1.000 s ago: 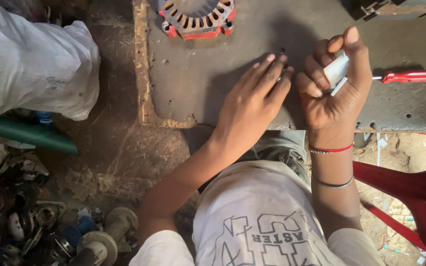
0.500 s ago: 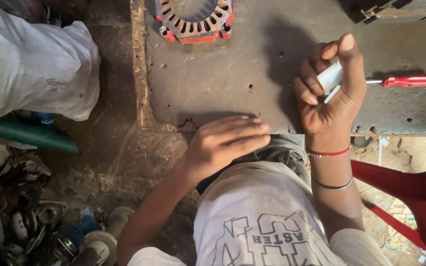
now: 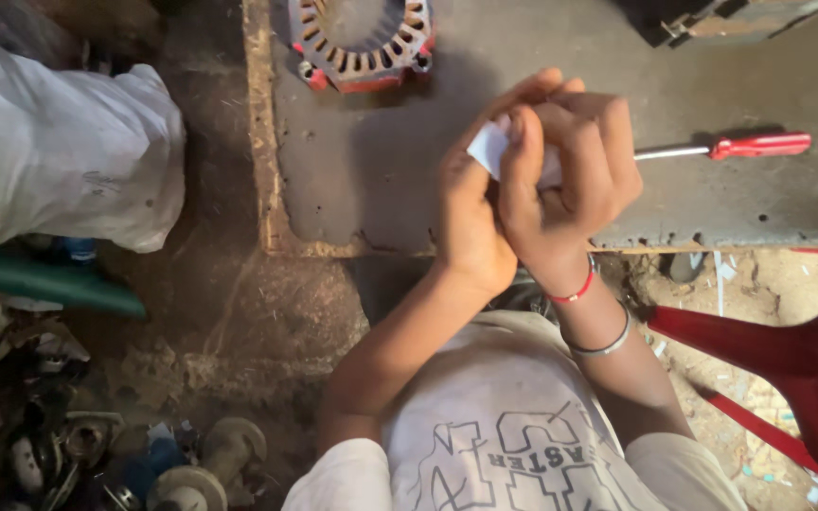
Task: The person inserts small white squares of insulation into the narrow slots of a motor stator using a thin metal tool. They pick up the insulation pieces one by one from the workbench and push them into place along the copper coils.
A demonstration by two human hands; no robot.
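Both my hands meet over the front edge of a grey metal worktable (image 3: 362, 189). My right hand (image 3: 570, 180) is closed around a small white folded piece (image 3: 488, 144), paper-like. My left hand (image 3: 471, 213) presses against it from the left, its fingers touching the same white piece. Behind my right hand a screwdriver (image 3: 740, 146) with a red handle lies flat on the table. A round motor stator (image 3: 364, 38) with red ends and copper-coloured slots sits at the table's far edge.
A white sack (image 3: 49, 151) lies at the left on the dirt floor, above a green pipe (image 3: 44, 282). Several metal motor parts (image 3: 78, 454) are heaped at the lower left. A red plastic chair (image 3: 769, 360) stands at the right.
My left hand has risen from the table's front edge and joined my right hand on the white piece. My right hand stayed near the screwdriver.
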